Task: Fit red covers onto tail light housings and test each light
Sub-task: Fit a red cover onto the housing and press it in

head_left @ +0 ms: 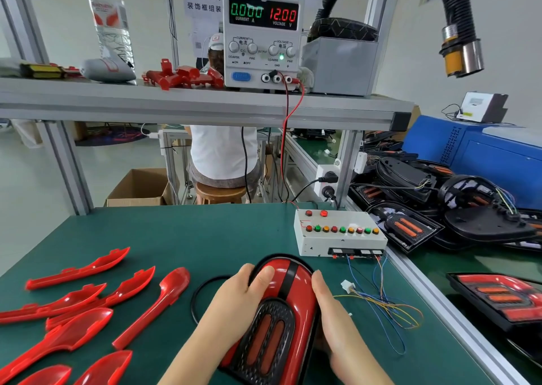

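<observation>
1. Head view: the tail light (pixel 281 311) lies on the green desk (pixel 205 238), near the front edge and a little right of the middle. Its red cover (pixel 274 280) is at the far end. The black grille (pixel 265 336) with two orange strips is at the near end.
2. The left hand (pixel 234 299) lies on the left side of the tail light. Its fingers bend over the red cover and press on it.
3. The right hand (pixel 331 314) wraps round the right side. Its fingertips are hidden under the light.
4. The bare room is behind the tail light, out to the back edge and the back left corner.
5. The left part is crowded. Loose red covers (pixel 79 270) spread to the left edge and the front left corner. One long cover (pixel 170 302) lies near the left hand. A black ring (pixel 195 296) lies just beside that hand, partly under the wrist.
6. A white test box (pixel 340 238) with coloured buttons stands by the right edge, close behind the tail light. Thin wires (pixel 384 308) with a white plug (pixel 347 285) come from the box and lie loose just beside the right hand.
7. A metal rail (pixel 434 290) runs along the right edge. Past it lie a pile of black housings (pixel 469 208) and another red-covered light (pixel 498 299).
8. A shelf (pixel 205 103) hangs over the back edge. The power supply (pixel 262 35) on it shows 0.000 and 12.00. A red lead (pixel 286 138) drops from it toward the test box.
</observation>
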